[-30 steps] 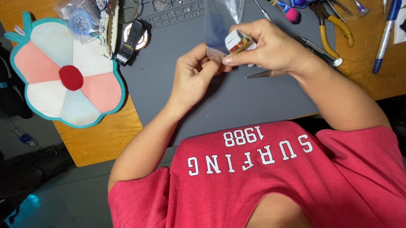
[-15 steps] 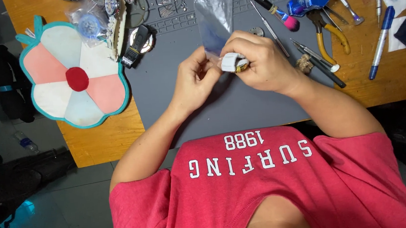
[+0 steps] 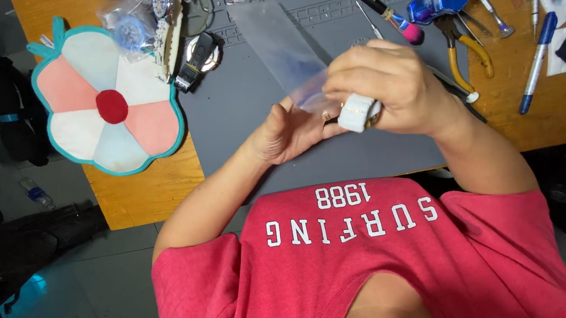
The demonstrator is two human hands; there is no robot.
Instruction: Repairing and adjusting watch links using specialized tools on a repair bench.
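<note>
Grey work mat (image 3: 364,155) spans wooden bench (image 3: 136,192); I see flower-shaped pad (image 3: 104,106) lying off to its side, hand tools along far edge. Clear plastic bag (image 3: 280,43) now lifted higher above mat than half second ago, mouth toward hands. Right hand (image 3: 386,88) closed round small white watch (image 3: 355,113), pinching it at bag opening; watch has come closer to bag mouth. Left hand (image 3: 287,131) curled, fingertips gripping bag's lower edge. I judge watch going in, not yet inside.

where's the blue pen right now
In the head view, the blue pen lies on the wooden table at the far right, beyond the grey mat, near the yellow-handled pliers.
</note>
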